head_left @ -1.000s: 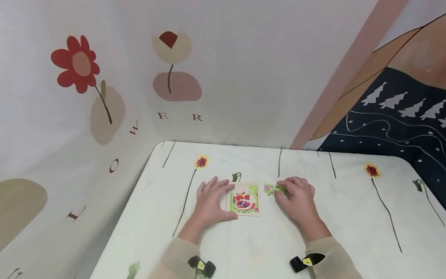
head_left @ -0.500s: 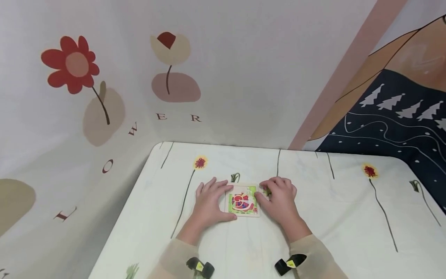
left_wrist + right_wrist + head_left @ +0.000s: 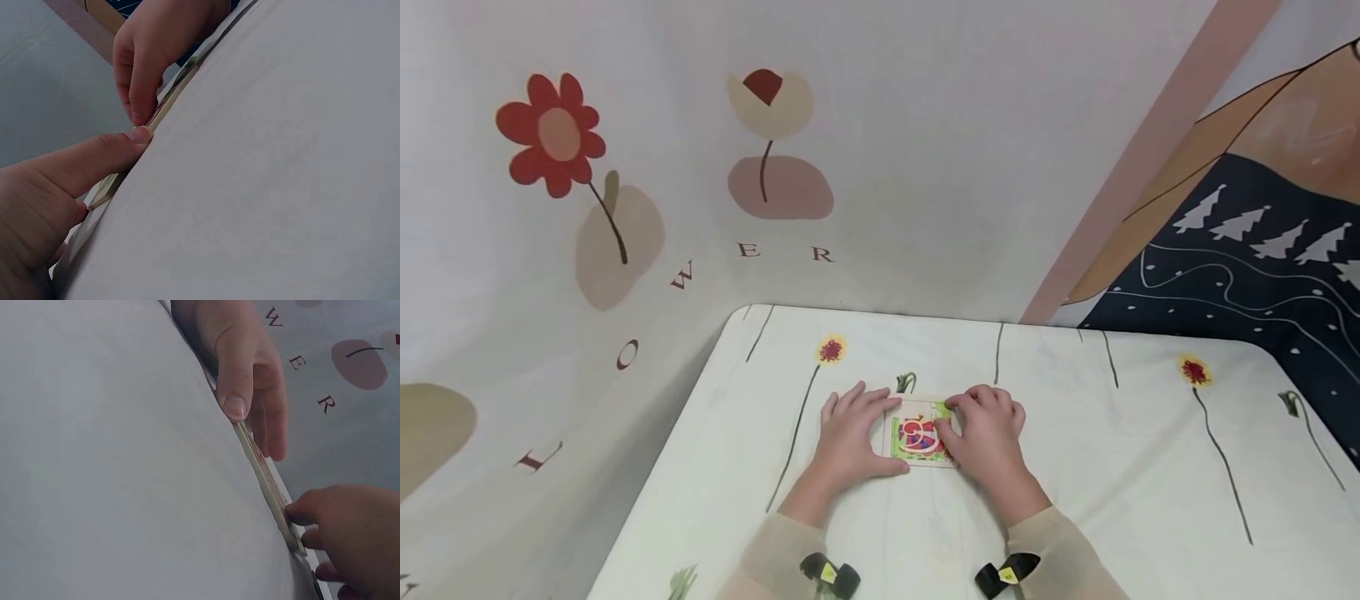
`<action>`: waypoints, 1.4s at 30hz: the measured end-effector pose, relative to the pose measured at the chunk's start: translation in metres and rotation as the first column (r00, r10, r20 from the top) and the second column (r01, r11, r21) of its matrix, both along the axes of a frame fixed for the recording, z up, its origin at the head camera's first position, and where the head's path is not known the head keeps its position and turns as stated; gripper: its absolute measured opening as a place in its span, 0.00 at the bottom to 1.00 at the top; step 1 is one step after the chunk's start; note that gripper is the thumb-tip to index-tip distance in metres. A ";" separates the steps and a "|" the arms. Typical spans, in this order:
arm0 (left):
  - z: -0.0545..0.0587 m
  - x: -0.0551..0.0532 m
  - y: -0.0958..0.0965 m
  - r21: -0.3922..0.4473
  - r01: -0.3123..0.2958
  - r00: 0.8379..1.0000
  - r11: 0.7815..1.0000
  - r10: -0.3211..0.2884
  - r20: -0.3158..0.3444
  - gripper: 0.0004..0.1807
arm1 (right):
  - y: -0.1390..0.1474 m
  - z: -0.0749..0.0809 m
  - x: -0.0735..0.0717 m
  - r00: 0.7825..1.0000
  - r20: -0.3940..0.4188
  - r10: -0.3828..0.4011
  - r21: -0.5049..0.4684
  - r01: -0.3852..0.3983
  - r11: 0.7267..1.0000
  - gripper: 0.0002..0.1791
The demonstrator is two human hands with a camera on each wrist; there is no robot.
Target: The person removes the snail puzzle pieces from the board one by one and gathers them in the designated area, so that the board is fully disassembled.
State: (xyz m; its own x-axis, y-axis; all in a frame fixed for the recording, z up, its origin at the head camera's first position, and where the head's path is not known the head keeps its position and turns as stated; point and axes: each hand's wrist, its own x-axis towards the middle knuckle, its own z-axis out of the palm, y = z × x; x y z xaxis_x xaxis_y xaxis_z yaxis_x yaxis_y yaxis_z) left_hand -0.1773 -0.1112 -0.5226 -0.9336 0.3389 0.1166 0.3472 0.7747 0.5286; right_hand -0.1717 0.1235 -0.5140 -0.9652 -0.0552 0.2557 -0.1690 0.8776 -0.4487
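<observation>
A small square wooden jigsaw puzzle (image 3: 917,435) with a red and purple picture on green lies flat on the table. My left hand (image 3: 848,437) holds it from the left, fingers at its top edge and thumb at its bottom edge. Over the puzzle's right side, my right hand (image 3: 988,435) has thumb and fingers bent close together. The green puzzle piece it carried is hidden beneath the fingers. In the left wrist view, the puzzle's wooden edge (image 3: 107,190) shows under my thumb. From the right wrist, the board (image 3: 265,481) spans between both hands.
A white cloth with printed flowers covers the table (image 3: 1120,467). Behind it hangs a pale printed curtain (image 3: 925,208), with a dark tree-patterned panel (image 3: 1247,250) at the right. Each sleeve carries a black wrist camera (image 3: 830,575).
My right hand has moved left with the green puzzle piece, from beside the puzzle to over its right part. My left hand has stayed on the board.
</observation>
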 end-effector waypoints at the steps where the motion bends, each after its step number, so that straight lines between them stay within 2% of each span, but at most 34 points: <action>1: 0.000 0.000 0.000 0.002 0.000 1.000 1.000 0.000 -0.001 0.53 | -0.001 0.001 0.001 1.000 0.008 -0.011 0.007 0.011 1.000 0.17; 6: -0.001 0.000 0.000 0.007 0.000 1.000 1.000 0.000 -0.006 0.53 | -0.006 0.005 0.003 0.998 0.047 -0.047 0.018 0.047 0.999 0.19; 13: 0.000 0.000 0.000 0.005 0.002 1.000 1.000 -0.002 -0.001 0.53 | -0.007 0.007 0.002 0.994 0.099 -0.044 -0.020 0.046 0.999 0.20; 22: 0.002 -0.001 0.000 0.009 0.004 1.000 1.000 -0.004 0.005 0.52 | -0.005 0.004 0.000 0.995 0.093 -0.037 -0.049 0.042 0.998 0.21; 35: 0.000 -0.001 -0.001 0.006 0.002 1.000 1.000 -0.002 0.003 0.52 | -0.006 -0.002 -0.002 0.998 -0.045 0.041 -0.071 -0.045 0.996 0.18; 42: 0.000 -0.001 -0.001 0.005 0.003 1.000 1.000 -0.003 0.007 0.52 | -0.004 -0.005 -0.003 0.985 -0.125 0.119 -0.031 -0.123 0.992 0.15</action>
